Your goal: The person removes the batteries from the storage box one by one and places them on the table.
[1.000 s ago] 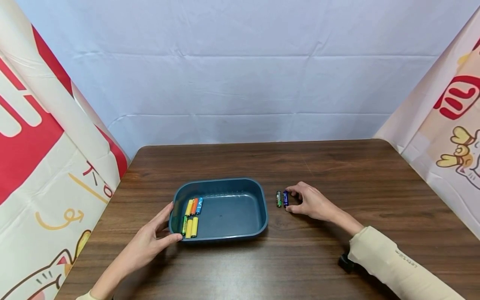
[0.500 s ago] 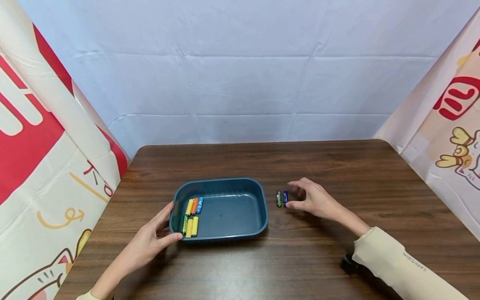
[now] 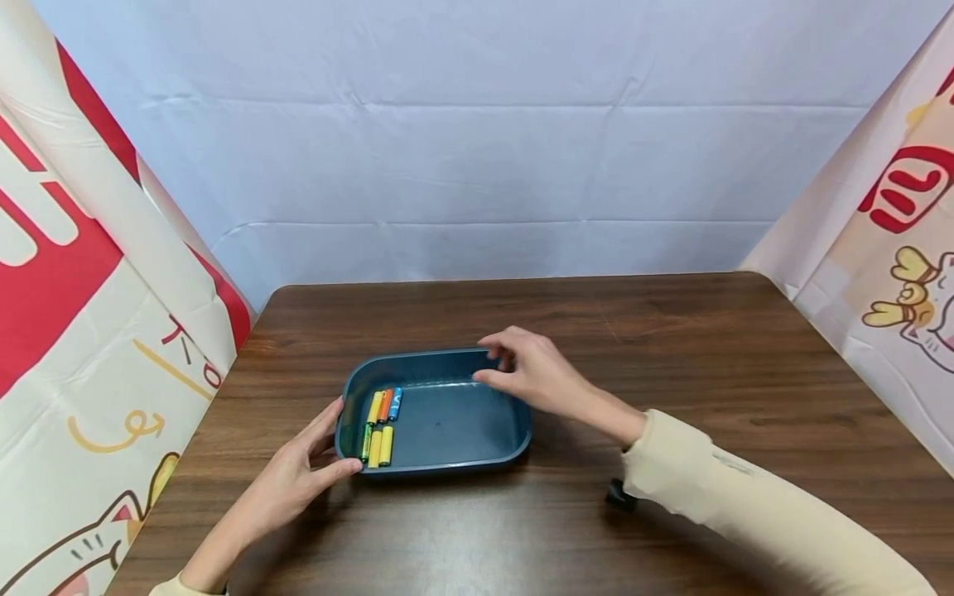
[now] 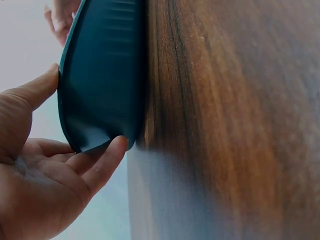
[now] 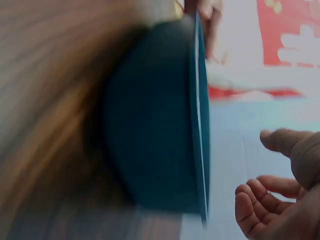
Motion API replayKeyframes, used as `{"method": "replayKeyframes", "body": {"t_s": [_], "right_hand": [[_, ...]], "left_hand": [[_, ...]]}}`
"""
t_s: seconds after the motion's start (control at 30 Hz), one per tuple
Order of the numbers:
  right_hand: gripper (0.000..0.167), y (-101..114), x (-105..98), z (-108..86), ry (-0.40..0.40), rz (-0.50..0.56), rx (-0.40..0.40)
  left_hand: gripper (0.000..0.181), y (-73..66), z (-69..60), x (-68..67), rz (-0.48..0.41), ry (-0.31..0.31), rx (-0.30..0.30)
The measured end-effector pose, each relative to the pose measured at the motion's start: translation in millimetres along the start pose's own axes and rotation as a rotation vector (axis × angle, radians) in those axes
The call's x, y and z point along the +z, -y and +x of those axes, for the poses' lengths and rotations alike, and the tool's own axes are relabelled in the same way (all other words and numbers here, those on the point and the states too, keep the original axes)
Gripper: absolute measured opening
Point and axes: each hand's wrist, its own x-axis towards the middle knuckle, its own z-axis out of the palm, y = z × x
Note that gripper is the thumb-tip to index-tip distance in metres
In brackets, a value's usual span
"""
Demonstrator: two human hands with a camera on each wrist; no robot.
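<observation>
A dark blue tray (image 3: 447,472) sits on the table, with several batteries in its left part: yellow (image 3: 386,445), green (image 3: 366,442), orange (image 3: 384,406) and blue (image 3: 395,404). My left hand (image 3: 286,480) grips the tray's left end, thumb at the near corner; the left wrist view shows fingers (image 4: 105,167) around its wall. Above the tray's back right corner, my right hand (image 3: 540,374) has thumb and fingers apart. In the right wrist view no object shows between thumb (image 5: 282,140) and bent fingers (image 5: 257,205).
Brown wooden table (image 3: 708,348) extends behind and to the right of the tray. A small black object (image 3: 619,495) is under the right sleeve (image 3: 715,472). White cloth (image 3: 477,165) hangs behind the table, with printed cloths at both sides.
My right hand has moved left from the green and purple batteries on the table to above the tray; those two are now out of sight. The left hand keeps its place.
</observation>
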Motion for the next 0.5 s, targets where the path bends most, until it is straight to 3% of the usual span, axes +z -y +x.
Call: {"method": "replayKeyframes", "body": {"t_s": [0.2,0.5], "right_hand": [[0.046,25.8,45.4,26.9,0.136,0.074,0.091],[0.048,28.6,95.9,47.9,0.169,0.092,0.238]], "left_hand": [[0.089,0.6,0.9,-0.5,-0.005,-0.006,0.016],[0.087,2.2,-0.1,0.4,-0.021,0.000,0.035]]}}
